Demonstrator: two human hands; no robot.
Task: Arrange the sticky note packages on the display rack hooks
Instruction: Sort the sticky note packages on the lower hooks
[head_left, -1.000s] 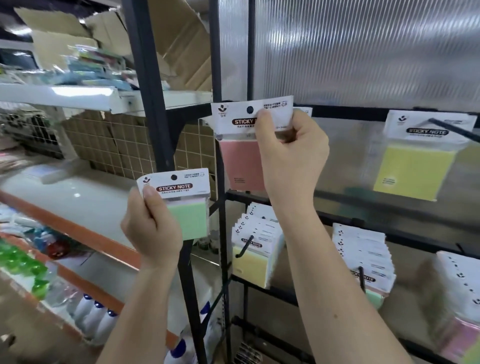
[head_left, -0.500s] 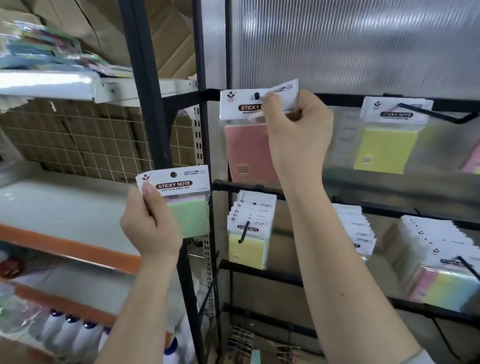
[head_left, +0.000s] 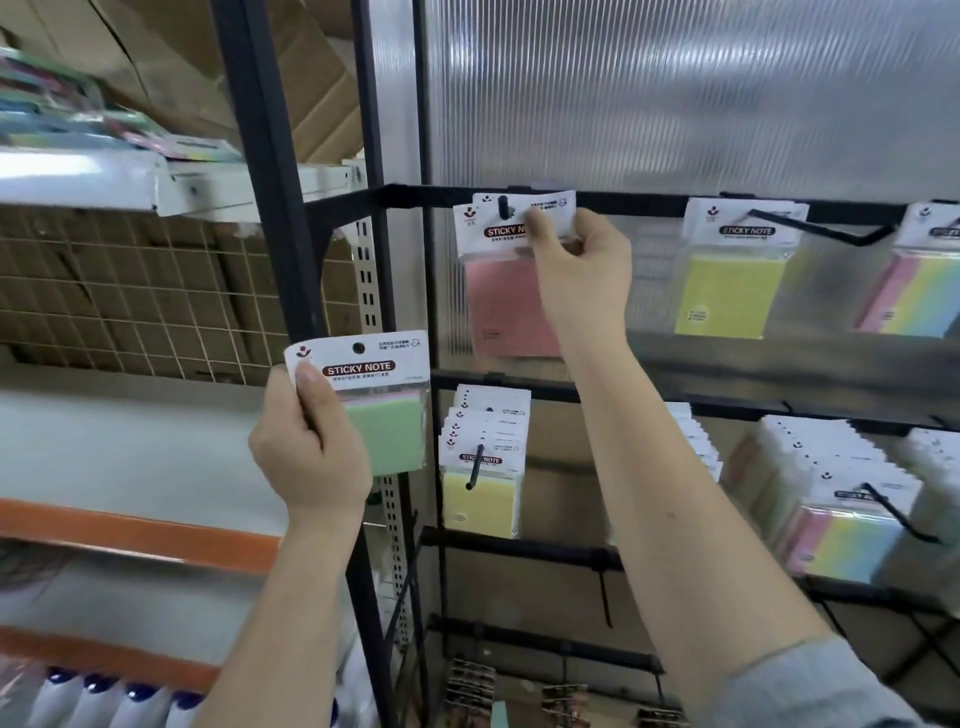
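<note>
Pink package (head_left: 511, 306) hangs upright against the display rack (head_left: 649, 203), long axis vertical, white header card on top and the pad below. The tip of the hook (head_left: 503, 207) shows through the hole in its header. Header print reads "STICKY NO", the rest covered by the thumb; a small red logo sits in the upper left corner, and the finer print is too small to read. Right hand (head_left: 579, 275) pinches the right half of this header, thumb on the face and fingers curled behind, so the pad hangs below and to the left of the grip.

Green package (head_left: 371, 400) is held upright and well apart from the rack, lower left of the pink one, in front of a black upright post (head_left: 270, 171). Its header reads "STICKY NOTE" in white on a dark red band, with a punched hole above and the same logo at left. Left hand (head_left: 306, 457) grips its lower left corner, thumb pressed on the header, so the package stands above and to the right of the grip.

Yellow package (head_left: 730, 291) hangs on the same top bar to the right, labelled "STICKY NOTE". A full row of packages (head_left: 483, 457) hangs on the bar below
</note>
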